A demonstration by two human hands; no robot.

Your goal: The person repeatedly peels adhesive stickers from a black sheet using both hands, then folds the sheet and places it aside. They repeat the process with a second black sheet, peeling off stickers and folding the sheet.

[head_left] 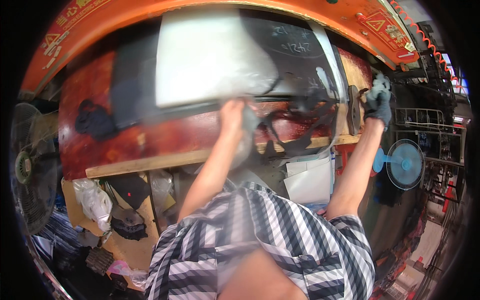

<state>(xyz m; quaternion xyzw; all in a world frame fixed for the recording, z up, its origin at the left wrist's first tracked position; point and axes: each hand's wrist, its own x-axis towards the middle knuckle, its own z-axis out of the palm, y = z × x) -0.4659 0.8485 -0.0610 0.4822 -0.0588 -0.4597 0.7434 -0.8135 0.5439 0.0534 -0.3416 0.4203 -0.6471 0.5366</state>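
Note:
My bare left hand (233,114) is closed on clear plastic film (245,145) at the front edge of a white sheet (200,57). The film is blurred and hangs below my fingers. Under the white sheet lies dark sheet material (292,47) with chalk-like marks. My right hand (378,102), in a grey glove, is at the far right end of the bench. Beside it stands a dark, rounded flat piece (354,110). The glove's fingers are too unclear to show whether they grip anything.
An orange machine beam (225,6) spans the back. Black scraps (295,132) lie along the reddish bench (165,127), with a dark bundle (94,119) at its left. White papers (310,180) sit below the front edge. A blue fan (405,164) stands right, another fan (27,165) left.

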